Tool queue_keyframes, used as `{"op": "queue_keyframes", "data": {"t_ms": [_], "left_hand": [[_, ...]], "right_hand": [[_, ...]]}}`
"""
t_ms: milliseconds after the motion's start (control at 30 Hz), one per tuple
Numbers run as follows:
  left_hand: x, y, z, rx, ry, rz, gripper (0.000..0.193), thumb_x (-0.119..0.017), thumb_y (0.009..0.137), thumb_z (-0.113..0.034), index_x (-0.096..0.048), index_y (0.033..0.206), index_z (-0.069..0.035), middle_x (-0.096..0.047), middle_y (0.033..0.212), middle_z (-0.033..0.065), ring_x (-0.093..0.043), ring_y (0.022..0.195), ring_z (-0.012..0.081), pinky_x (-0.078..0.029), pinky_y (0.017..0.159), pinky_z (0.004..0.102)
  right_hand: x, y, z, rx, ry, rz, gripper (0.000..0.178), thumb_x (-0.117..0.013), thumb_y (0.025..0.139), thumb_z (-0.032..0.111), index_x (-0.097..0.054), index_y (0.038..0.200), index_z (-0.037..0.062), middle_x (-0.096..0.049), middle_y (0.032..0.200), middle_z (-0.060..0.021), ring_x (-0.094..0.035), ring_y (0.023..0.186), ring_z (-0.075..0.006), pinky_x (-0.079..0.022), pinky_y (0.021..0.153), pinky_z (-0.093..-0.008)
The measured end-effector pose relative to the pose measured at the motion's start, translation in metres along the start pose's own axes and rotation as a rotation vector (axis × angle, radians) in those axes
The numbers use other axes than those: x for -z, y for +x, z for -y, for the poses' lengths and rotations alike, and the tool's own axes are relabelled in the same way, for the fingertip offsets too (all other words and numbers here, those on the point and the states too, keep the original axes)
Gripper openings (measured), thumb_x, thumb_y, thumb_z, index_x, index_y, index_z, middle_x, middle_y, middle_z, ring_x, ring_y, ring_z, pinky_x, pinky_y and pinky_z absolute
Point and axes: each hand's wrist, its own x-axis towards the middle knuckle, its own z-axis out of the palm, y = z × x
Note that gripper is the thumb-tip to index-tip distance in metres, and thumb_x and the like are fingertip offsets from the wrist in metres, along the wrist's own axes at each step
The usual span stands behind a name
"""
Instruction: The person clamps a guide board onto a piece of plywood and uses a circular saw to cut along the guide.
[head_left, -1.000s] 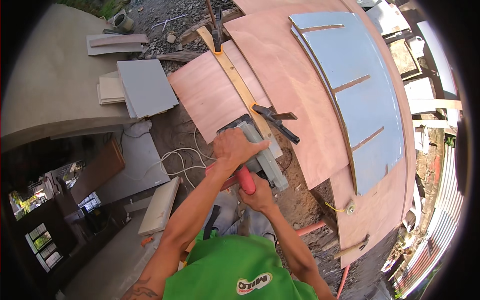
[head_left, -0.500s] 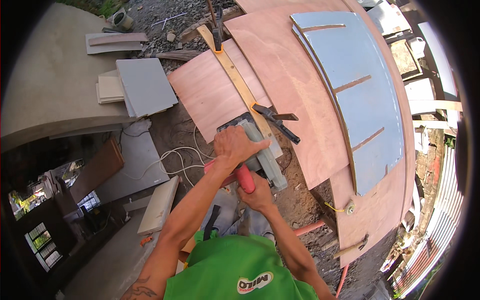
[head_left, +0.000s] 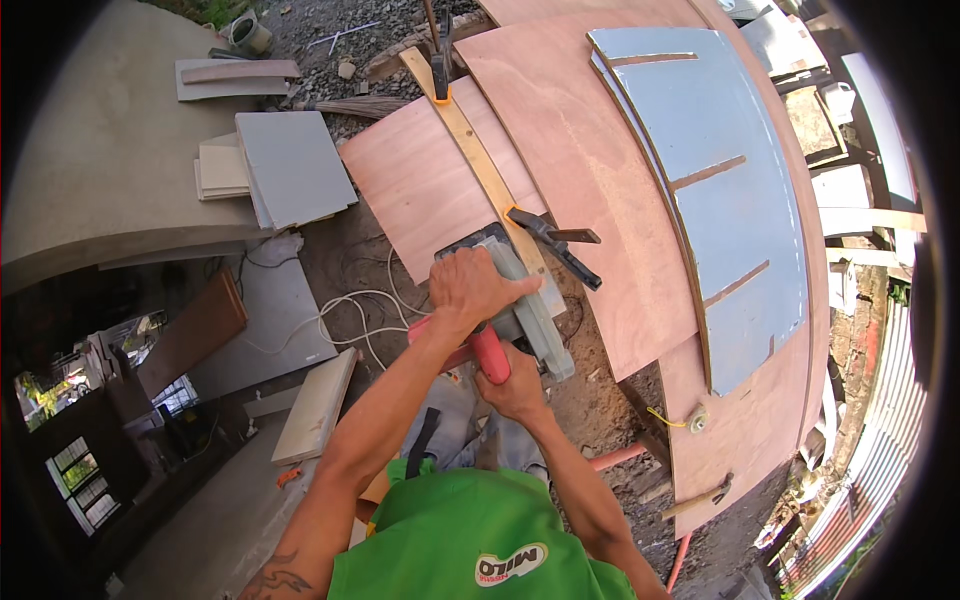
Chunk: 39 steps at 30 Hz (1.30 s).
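Note:
A circular saw (head_left: 540, 325) with a grey guard and a red handle rests at the near edge of a plywood sheet (head_left: 415, 180). My left hand (head_left: 468, 287) is closed over the top front of the saw. My right hand (head_left: 517, 386) wraps round its red rear handle. Along the saw's right side runs a wooden strip (head_left: 470, 140), held on the sheet by a far clamp (head_left: 441, 70) and a near clamp (head_left: 556, 246). The blade is hidden.
Larger plywood sheets (head_left: 570, 170) lie to the right, with a blue slotted panel (head_left: 700, 190) on top. A hammer (head_left: 700, 497) and a tape roll (head_left: 698, 420) lie near their corner. Pale cable (head_left: 345, 305) loops at left, beside grey boards (head_left: 295, 165).
The view has shifted very slightly. Both hands keep their hold, and the saw shows no clear movement along the strip.

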Motion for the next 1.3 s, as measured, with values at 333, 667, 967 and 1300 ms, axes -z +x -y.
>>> {"op": "queue_keyframes", "data": {"t_ms": [333,667,967,1300], "left_hand": [[0.002,0.001,0.001,0.003,-0.012,0.000,0.081,-0.071,0.060,-0.072,-0.072,0.083,0.006,-0.069,0.079,0.0224,-0.069,0.078,0.0366,-0.055,0.069,0.0429],[0.005,0.003,0.003,0.011,-0.017,-0.013,0.082,-0.071,0.059,-0.073,-0.072,0.083,0.006,-0.069,0.078,0.0223,-0.069,0.078,0.0359,-0.055,0.068,0.0426],[0.005,0.008,0.008,-0.006,-0.025,-0.070,0.080,-0.071,0.059,-0.072,-0.072,0.080,0.006,-0.069,0.076,0.0226,-0.070,0.074,0.0361,-0.055,0.065,0.0426],[0.013,0.018,0.013,-0.022,-0.038,-0.075,0.077,-0.073,0.060,-0.069,-0.071,0.081,0.006,-0.069,0.074,0.0226,-0.070,0.072,0.0359,-0.055,0.065,0.0426]], "right_hand": [[0.001,0.004,0.001,-0.033,0.022,0.019,0.030,-0.071,0.071,0.012,-0.057,0.096,0.0019,-0.062,0.077,-0.0229,-0.061,0.073,-0.0456,-0.049,0.065,-0.0473],[-0.001,0.008,0.005,-0.024,0.034,0.002,0.027,-0.070,0.071,0.012,-0.058,0.093,0.0014,-0.063,0.076,-0.0225,-0.061,0.073,-0.0448,-0.050,0.065,-0.0466],[-0.006,0.014,0.004,-0.002,0.015,-0.007,0.028,-0.069,0.072,0.012,-0.058,0.094,0.0009,-0.063,0.076,-0.0221,-0.062,0.073,-0.0442,-0.050,0.066,-0.0462],[-0.008,0.027,0.007,0.007,0.019,-0.007,0.031,-0.070,0.071,0.011,-0.058,0.098,0.0015,-0.063,0.076,-0.0212,-0.062,0.072,-0.0437,-0.050,0.065,-0.0454]]}}
